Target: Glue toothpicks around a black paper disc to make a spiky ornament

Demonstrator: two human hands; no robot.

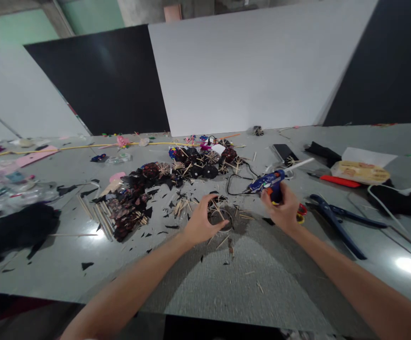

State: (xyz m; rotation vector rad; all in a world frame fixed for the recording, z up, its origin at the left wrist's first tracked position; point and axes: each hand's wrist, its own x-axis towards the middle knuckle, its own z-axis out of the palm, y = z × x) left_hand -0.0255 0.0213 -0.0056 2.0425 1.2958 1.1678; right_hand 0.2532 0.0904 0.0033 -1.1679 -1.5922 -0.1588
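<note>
My left hand (201,223) is curled around a small round craft piece (218,208) made of dark material and short wooden sticks, held just above the grey table (248,278). My right hand (284,208) grips the handle of a blue hot glue gun (266,181). The gun's nozzle points left toward the craft piece, and a white glue stick juts out of its back. A black cord runs from the gun across the table.
A heap of finished dark stick-and-fabric pieces (194,163) lies behind my hands, and a pile of dark scraps and sticks (125,208) lies to the left. Blue-handled pliers (333,217), a phone (285,152) and a tape roll (361,172) sit on the right. White and black boards stand behind.
</note>
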